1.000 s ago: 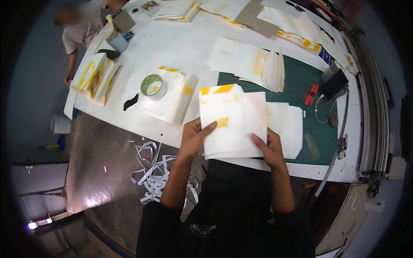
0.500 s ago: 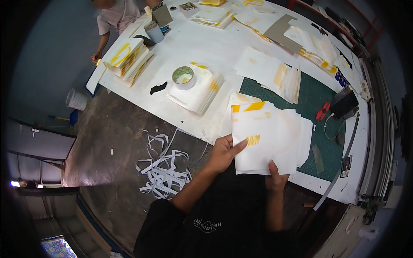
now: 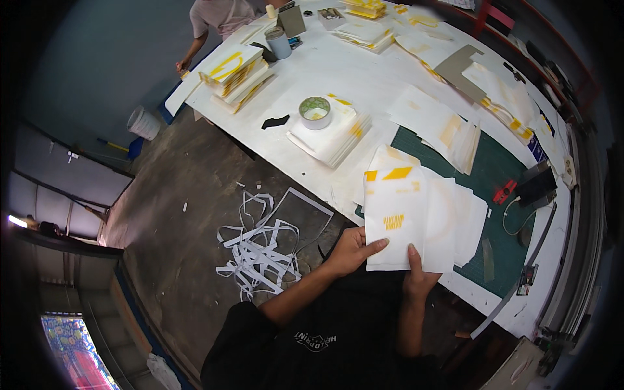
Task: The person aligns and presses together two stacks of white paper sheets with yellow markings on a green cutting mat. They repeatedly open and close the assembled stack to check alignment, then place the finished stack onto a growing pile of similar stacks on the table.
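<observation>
Above the table's near edge, I hold a fanned stack of white printed papers (image 3: 398,201) with yellow marks. My left hand (image 3: 353,252) is closed on the lower left edge, its thumb lying across the front sheet. My right hand (image 3: 419,276) pinches the bottom edge, thumb on the front and fingers hidden behind. Past the stack's right side lies a green cutting mat (image 3: 504,244), partly covered by more white papers (image 3: 442,127).
A tape roll (image 3: 314,112) sits on a paper pile (image 3: 338,140). Further left are a folded stack (image 3: 237,71) and a grey can (image 3: 278,43). Red clamp-like tool (image 3: 504,192) and black box (image 3: 537,184) lie right. Paper strips (image 3: 260,257) litter the floor. Another person (image 3: 221,16) stands far left.
My left hand has slid down the papers' left edge, away from the printed mark. My right hand keeps its pinch at the bottom. The whole view has shifted, moving the table rightward.
</observation>
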`<state>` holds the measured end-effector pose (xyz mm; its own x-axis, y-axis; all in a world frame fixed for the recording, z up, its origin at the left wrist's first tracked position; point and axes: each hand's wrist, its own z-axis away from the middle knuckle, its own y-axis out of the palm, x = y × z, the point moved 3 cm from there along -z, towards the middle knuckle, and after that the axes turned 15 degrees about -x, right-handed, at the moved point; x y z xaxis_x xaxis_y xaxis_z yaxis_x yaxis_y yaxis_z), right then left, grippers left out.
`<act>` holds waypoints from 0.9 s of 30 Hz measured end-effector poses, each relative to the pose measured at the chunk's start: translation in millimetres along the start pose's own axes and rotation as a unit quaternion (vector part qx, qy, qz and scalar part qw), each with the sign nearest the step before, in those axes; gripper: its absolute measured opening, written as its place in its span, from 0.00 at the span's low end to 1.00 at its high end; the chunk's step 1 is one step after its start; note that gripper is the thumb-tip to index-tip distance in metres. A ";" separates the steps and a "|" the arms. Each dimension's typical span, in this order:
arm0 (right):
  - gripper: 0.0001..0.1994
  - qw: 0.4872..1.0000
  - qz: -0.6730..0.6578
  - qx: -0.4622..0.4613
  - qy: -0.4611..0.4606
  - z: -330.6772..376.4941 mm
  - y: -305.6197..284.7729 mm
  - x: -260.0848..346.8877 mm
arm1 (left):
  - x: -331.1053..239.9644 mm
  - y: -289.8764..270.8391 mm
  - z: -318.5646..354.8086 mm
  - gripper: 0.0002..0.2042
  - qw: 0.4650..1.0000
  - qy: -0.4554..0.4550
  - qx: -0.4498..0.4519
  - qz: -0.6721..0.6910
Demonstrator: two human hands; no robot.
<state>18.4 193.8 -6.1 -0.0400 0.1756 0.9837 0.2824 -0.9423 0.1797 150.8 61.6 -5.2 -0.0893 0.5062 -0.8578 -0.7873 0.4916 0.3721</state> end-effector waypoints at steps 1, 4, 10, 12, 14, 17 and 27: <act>0.33 1.000 -0.006 0.006 0.007 -0.5 2.5 0.2 | -0.1 -2.1 -0.3 0.16 1.000 0.001 -0.002 -0.001; 0.34 1.000 -0.006 0.024 0.017 -1.2 8.7 -0.6 | -3.7 -11.8 -3.8 0.16 1.000 0.003 -0.007 -0.019; 0.36 0.993 0.004 0.118 0.020 2.3 20.7 -13.3 | -33.0 -36.2 -8.5 0.13 0.988 0.078 -0.127 0.036; 0.37 0.989 -0.028 0.133 0.059 6.7 30.8 -22.3 | -37.5 -46.9 -11.5 0.13 0.982 0.084 -0.163 0.039; 0.36 0.986 -0.037 0.144 0.072 10.5 43.7 -23.9 | -43.1 -55.6 -15.2 0.14 0.975 0.097 -0.183 0.081; 0.33 0.982 -0.032 0.180 0.053 12.4 59.7 -26.8 | -42.7 -71.0 -12.9 0.23 0.959 0.099 -0.216 0.157; 0.30 0.969 -0.032 0.242 0.042 10.2 75.1 -26.4 | -42.6 -76.4 8.5 0.34 0.922 0.100 -0.245 0.284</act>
<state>50.5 121.3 -18.7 -0.1451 0.1860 0.9718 0.6917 -0.6832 0.2340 219.9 8.5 5.9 -0.6434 0.4190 -0.6407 -0.7560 -0.2160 0.6179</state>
